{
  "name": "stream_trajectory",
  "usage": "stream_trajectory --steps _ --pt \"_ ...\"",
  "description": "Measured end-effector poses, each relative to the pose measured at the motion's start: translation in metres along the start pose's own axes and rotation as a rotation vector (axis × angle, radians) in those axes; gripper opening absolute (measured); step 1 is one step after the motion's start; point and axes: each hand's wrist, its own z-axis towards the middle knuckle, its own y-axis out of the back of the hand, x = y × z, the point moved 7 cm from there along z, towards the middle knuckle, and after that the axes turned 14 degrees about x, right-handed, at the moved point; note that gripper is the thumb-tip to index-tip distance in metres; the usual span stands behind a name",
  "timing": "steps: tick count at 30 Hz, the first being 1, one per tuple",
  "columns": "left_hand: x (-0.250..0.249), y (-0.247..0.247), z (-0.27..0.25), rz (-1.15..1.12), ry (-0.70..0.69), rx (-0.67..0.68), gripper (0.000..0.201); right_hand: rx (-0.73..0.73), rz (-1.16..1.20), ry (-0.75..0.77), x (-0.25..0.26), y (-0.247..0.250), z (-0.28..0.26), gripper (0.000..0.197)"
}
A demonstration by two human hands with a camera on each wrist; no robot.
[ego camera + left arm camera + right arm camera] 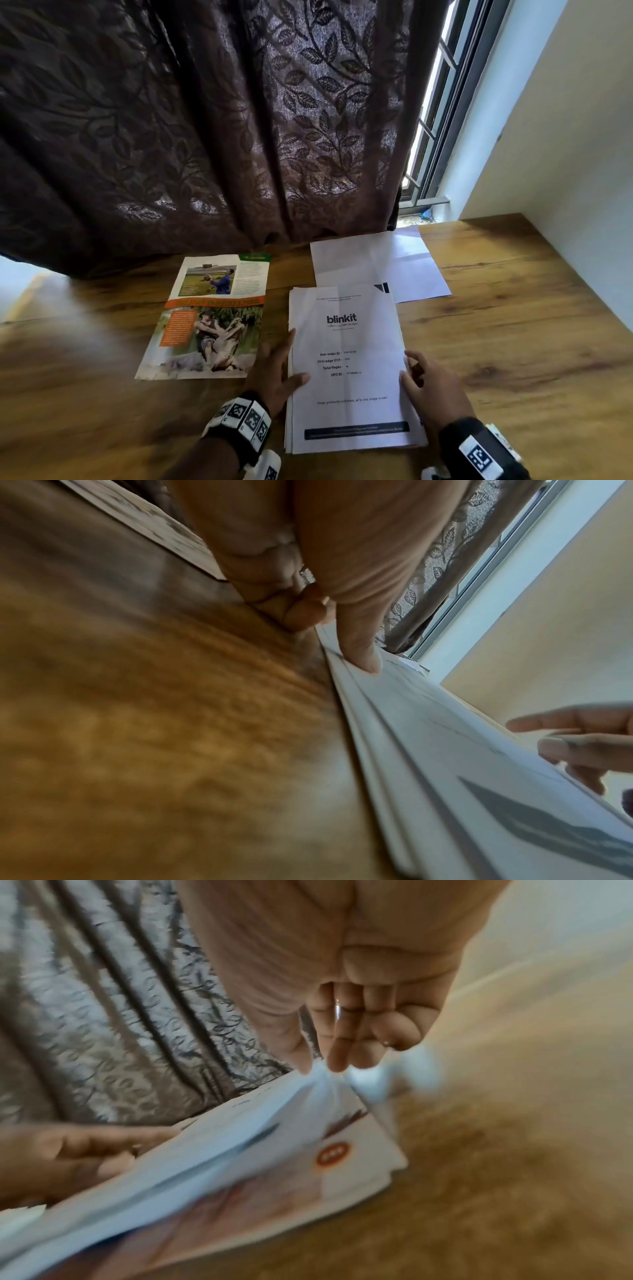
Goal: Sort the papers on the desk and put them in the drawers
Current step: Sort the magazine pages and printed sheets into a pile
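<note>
Papers sit in three lots on the wooden counter in the head view: a colour leaflet on the left, blank white sheets at the back, and a blinkit-printed stack nearest the person. Left hand lies flat along the stack's left edge with its thumb on top, probably pinning it so it doesn't slide, while the right hand works the right edge. No drawers in sight, so I'd guess sorting is only half done. Left wrist view: the thumb presses straight down on the top sheet, other fingers tucked against the counter beside the edge. Right wrist view is blurry, but thumb and fingertips pinch the top sheet's edge, lifting it to peek at a colour-printed page underneath.
</note>
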Motion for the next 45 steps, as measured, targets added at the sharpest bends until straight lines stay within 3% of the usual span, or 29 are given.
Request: stream_trajectory --steps 4,9,12,14,16,21,24,28,30,33,37,42,45 --pt "0.001 -0.003 0.004 0.038 0.008 0.032 0.086 -0.037 -0.172 0.243 0.043 -0.006 -0.001 0.052" --pt "0.002 -0.005 0.01 0.095 0.032 0.056 0.083 0.278 -0.204 0.517 0.152 -0.05 0.028 0.062" --pt "-0.004 -0.005 0.012 0.099 0.004 0.071 0.066 0.489 -0.34 0.552 0.192 -0.08 0.057 0.063" --pt "-0.006 -0.004 0.01 0.055 0.014 0.068 0.064 0.547 -0.492 0.5 0.183 -0.089 0.081 0.068" --pt "-0.004 -0.003 0.009 0.013 0.036 0.064 0.077 0.5 -0.612 0.413 0.153 -0.077 0.102 0.086" --pt "-0.004 -0.004 0.008 0.051 0.08 0.089 0.086 0.338 -0.565 0.122 0.062 -0.002 0.131 0.125" --pt "-0.003 -0.006 0.009 0.062 0.081 0.096 0.087 0.32 -0.627 0.102 0.047 0.013 0.119 0.138" --pt "-0.003 -0.006 0.01 0.08 0.091 0.111 0.087 0.435 -0.622 0.361 0.07 -0.027 0.059 0.138" --pt "-0.003 -0.006 0.01 0.08 0.089 0.112 0.087 0.512 -0.615 0.411 0.07 -0.053 0.032 0.139" --pt "-0.005 -0.005 0.008 0.07 0.076 0.111 0.087 0.518 -0.628 0.37 0.05 -0.061 0.02 0.146" --pt "-0.009 -0.005 0.006 0.077 0.074 0.113 0.085 0.478 -0.608 0.226 0.017 -0.03 0.027 0.154" --pt "-0.012 -0.002 0.002 0.09 0.06 0.137 0.086 0.428 -0.605 0.139 0.02 -0.012 0.023 0.141" --pt "-0.011 0.005 -0.001 0.066 0.053 0.162 0.089 0.341 -0.57 0.223 0.056 -0.016 0.016 0.125"
